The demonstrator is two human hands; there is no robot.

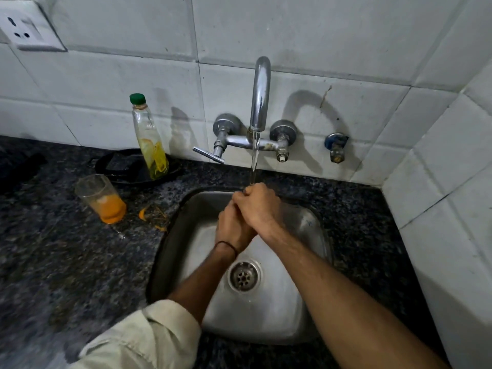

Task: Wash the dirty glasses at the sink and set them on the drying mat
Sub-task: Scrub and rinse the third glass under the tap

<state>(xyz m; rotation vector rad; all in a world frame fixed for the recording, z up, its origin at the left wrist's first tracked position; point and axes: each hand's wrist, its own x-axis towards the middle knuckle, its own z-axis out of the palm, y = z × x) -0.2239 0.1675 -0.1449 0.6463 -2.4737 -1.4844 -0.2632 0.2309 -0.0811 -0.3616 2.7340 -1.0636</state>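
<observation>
The square stainless-steel sink is sunk into a dark speckled stone counter. Its right rim leaves only a narrow strip of counter before a white tiled side wall. To the sink's left the counter runs wide.

Both hands are above the sink's back half, under a thin stream of water. The right hand lies over the left hand, its fingers curled together round the left one's. The left fingers are mostly covered, so how they lie cannot be told. A thin dark band circles the left wrist, and a pale rolled sleeve is cut off at the frame's bottom.

One dirty clear glass with orange dregs stands on the counter left of the sink, well apart from the hands. Orange scraps lie between it and the rim. Behind and left of the sink, one clear bottle with a green cap and yellow contents stands on a black round dish, half in shadow.

Behind the sink are one curved chrome spout, one lever handle and one small blue-topped tap. One round drain shows between the forearms.
</observation>
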